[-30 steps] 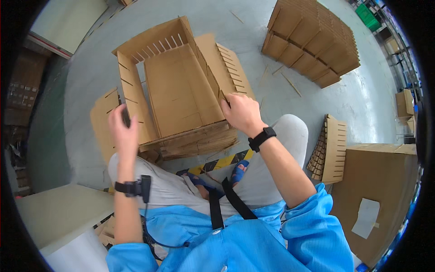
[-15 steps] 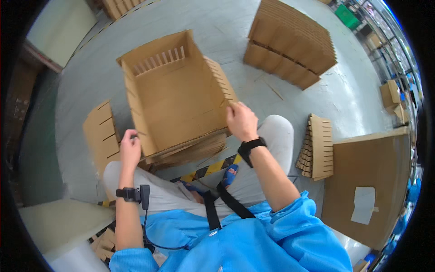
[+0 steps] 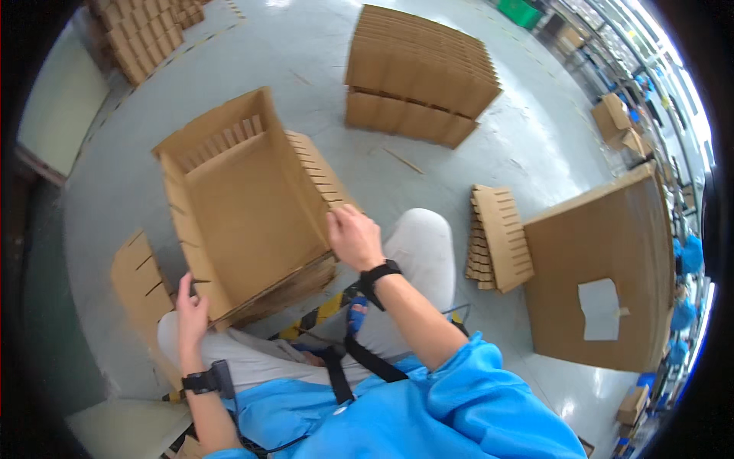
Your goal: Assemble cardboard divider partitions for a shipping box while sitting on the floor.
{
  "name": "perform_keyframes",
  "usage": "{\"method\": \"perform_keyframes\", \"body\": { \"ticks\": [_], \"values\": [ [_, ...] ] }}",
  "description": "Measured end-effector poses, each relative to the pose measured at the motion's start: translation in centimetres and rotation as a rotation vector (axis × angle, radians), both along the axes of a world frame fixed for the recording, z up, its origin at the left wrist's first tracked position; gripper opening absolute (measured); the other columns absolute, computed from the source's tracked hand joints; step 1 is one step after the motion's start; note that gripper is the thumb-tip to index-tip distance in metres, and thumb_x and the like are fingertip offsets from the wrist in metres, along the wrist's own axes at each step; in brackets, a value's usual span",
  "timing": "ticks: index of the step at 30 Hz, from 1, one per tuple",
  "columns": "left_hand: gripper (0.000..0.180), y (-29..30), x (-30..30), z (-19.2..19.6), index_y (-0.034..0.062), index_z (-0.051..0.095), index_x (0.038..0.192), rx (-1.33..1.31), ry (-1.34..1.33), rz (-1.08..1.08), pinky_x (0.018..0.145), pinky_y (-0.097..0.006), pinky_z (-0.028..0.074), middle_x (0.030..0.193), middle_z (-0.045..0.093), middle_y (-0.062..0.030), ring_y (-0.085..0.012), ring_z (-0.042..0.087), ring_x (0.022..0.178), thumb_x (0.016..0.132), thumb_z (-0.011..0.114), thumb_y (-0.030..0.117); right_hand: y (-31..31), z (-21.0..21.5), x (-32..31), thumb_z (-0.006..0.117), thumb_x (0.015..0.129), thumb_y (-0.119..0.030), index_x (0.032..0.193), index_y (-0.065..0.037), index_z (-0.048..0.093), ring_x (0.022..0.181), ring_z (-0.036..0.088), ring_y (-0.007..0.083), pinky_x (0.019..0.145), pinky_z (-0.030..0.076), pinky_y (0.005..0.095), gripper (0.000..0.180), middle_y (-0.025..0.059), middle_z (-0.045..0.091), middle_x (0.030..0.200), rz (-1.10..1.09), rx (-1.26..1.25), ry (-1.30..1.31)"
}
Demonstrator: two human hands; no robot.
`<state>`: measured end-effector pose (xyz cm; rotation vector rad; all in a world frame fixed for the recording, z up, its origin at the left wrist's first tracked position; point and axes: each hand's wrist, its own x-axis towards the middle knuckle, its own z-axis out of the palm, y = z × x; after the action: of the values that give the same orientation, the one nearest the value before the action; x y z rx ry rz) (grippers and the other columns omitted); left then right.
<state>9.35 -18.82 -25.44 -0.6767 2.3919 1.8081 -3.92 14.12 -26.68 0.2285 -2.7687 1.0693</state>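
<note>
An open frame of slotted brown cardboard dividers (image 3: 245,199) rests on a low stack of flat cardboard sheets in front of my knees. My right hand (image 3: 353,237) grips the near end of the frame's right wall. My left hand (image 3: 191,304) holds the near end of the left wall, its fingers on the cardboard edge. Both wrists carry dark bands. The frame's inside floor is bare cardboard.
A slotted cardboard piece (image 3: 141,283) leans at my left. A pile of slotted divider strips (image 3: 497,237) lies at my right, beside a large brown box (image 3: 604,268) with a white label. Big stacks of dividers (image 3: 420,69) stand farther off on the grey floor.
The view has swung, so the frame now sits lower left. My left hand has slid down the left wall to its near end. The right hand keeps its grip on the right wall.
</note>
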Motion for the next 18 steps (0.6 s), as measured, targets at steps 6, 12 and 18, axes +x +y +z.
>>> {"method": "perform_keyframes", "body": {
  "ticks": [6,12,18],
  "values": [
    [0.054,0.6,0.0,-0.8,0.0087,0.036,0.138,-0.131,-0.030,0.078,0.053,-0.024,0.040,0.073,0.060,-0.0040,-0.0065,0.050,0.059,0.087,0.050,-0.002,-0.5,-0.3,-0.8,0.056,0.090,-0.031,0.100,-0.006,0.066,0.089,0.063,0.0336,0.079,0.050,0.0434,0.029,0.0134,0.064,0.092,-0.063,-0.165,-0.281],
    [0.050,0.1,1.4,-1.0,0.0092,0.036,0.135,-0.039,0.021,0.162,0.053,-0.025,0.044,0.077,0.064,-0.0081,-0.0092,0.057,0.063,0.088,0.050,-0.001,-1.8,-0.8,-0.6,0.057,0.089,-0.029,0.105,-0.002,0.064,0.093,0.061,0.0332,0.084,0.049,0.0401,0.032,0.0172,0.062,0.100,-0.056,-0.285,-0.251],
    [0.052,0.7,1.0,-2.8,0.0087,0.032,0.133,-0.075,0.050,0.186,0.048,-0.027,0.036,0.067,0.051,-0.0013,-0.0077,0.045,0.056,0.086,0.053,0.000,-1.7,-0.6,-1.4,0.058,0.088,-0.010,0.106,-0.001,0.065,0.073,0.061,0.0233,0.070,0.050,0.0325,0.021,0.0130,0.060,0.094,0.012,-0.360,-0.092]
  ]
}}
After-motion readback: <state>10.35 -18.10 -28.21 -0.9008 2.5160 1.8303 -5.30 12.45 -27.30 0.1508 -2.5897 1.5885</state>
